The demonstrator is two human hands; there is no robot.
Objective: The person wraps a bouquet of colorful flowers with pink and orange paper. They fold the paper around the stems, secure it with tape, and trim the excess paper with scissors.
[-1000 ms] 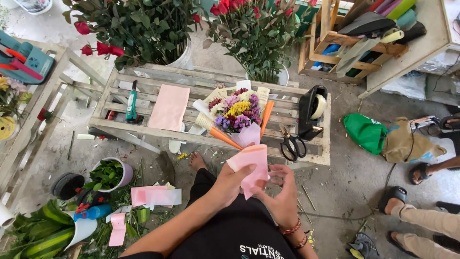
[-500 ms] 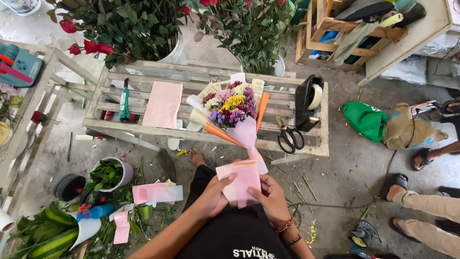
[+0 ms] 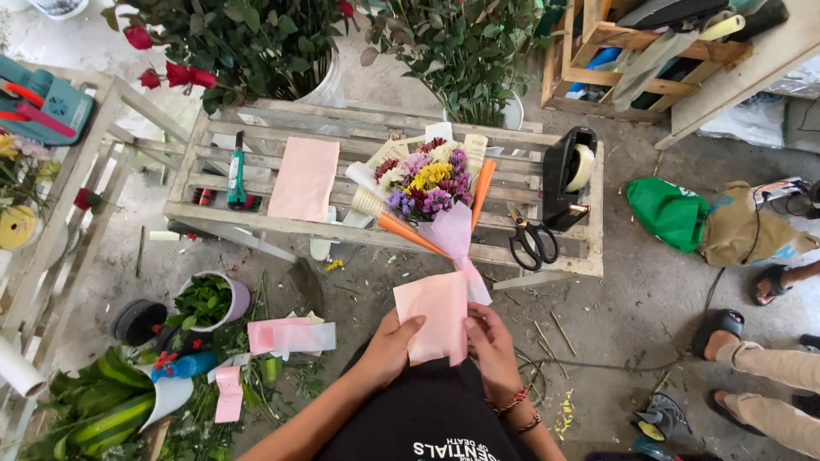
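1. Concrete floor [image 3: 649, 282] w/ scattered stems & scraps fills the frame; pale wooden slat bench [image 3: 256, 213] runs across the centre
2. Pink paper sheet [image 3: 434, 318] sits lower centre, held up between both hands just below the bench's front edge
3. Left hand [image 3: 389, 348] grips the sheet's lower left edge, thumb over the front, fingers curled behind
4. Right hand [image 3: 491, 341] pinches the sheet's right edge, fingers closed on it; red bead bracelets on that wrist
5. Bouquet [image 3: 427, 183] of purple, yellow & white flowers lies on the bench just above the sheet, wrapped in lilac & orange paper, its stem end hanging over the front edge and nearly meeting the sheet's top right corner
6. Second pink sheet [image 3: 305, 177] lies flat on the bench, left of the bouquet; green-handled tool [image 3: 237, 171] further left
7. Black scissors [image 3: 530, 239] lie right of the bouquet, black tape dispenser [image 3: 568, 175] just above them
8. Folded pink papers [image 3: 290, 335] on the floor lower left, near a pot of greens [image 3: 209, 299]
9. Red roses [image 3: 179, 75] in a bucket upper left; green bag [image 3: 666, 209] at right, another person's sandalled feet [image 3: 726, 329] lower right
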